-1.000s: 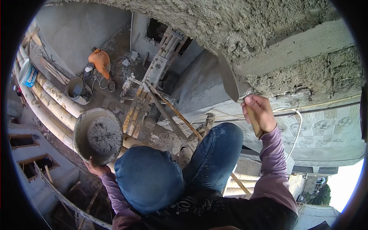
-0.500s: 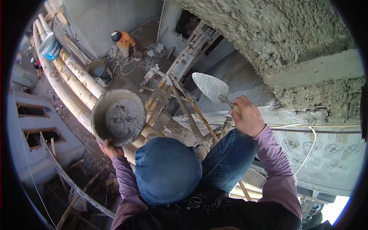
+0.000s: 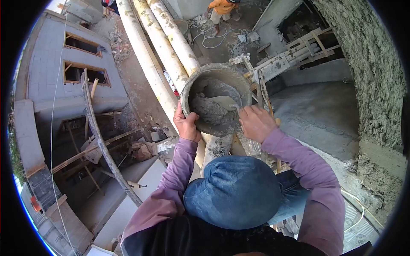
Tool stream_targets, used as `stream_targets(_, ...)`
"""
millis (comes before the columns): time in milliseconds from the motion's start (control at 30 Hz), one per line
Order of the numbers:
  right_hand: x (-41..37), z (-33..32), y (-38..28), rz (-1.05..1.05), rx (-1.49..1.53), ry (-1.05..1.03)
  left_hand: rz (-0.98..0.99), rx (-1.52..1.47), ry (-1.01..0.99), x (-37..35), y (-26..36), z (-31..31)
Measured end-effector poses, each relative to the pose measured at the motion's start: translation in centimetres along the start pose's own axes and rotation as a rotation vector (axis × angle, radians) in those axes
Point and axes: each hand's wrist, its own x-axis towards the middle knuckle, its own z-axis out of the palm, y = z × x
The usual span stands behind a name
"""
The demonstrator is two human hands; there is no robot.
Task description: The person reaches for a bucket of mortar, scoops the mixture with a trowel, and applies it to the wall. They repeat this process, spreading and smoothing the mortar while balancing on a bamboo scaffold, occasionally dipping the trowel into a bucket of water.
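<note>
My left hand point(image 3: 187, 126) grips the near-left rim of a round bucket point(image 3: 244, 81), thumb over the edge and fingers outside. Grey wet mortar point(image 3: 209, 112) lies in the bottom of it. My right hand point(image 3: 257, 123) is closed at the right side of the bucket, holding a trowel point(image 3: 226, 102) whose blade dips into the mortar. The trowel's handle is hidden inside my fist. Mortar partly covers the blade.
Thick pale poles point(image 3: 156, 64) run away beneath the bucket, high above the ground. A person in orange point(image 3: 222, 7) is down below. Rough plastered wall point(image 3: 367, 64) rises on the right. A bent wooden pole point(image 3: 100, 141) stands at left, near window openings point(image 3: 85, 73).
My view has swung left. The trowel, held up bare near the wall before, has come down into the bucket. My left hand still grips the rim, now in front of me.
</note>
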Motion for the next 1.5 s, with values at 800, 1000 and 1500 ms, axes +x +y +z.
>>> stream_targets(800, 6.1, 4.8, 2.5, 0.05, 0.01, 0.078, -0.088, 0.193, -0.106, 3.5, 0.8, -0.4)
stream_targets(1000, 1.9, -4.6, 1.4, 0.0, -0.236, -0.086, -0.052, 0.191, -0.121, 3.6, 0.9, -1.4)
stream_targets(1500, 1.3, -0.3, -0.7, 0.609, 1.048, -0.402, -0.077, 0.074, -0.164, 3.6, 1.3, 1.7)
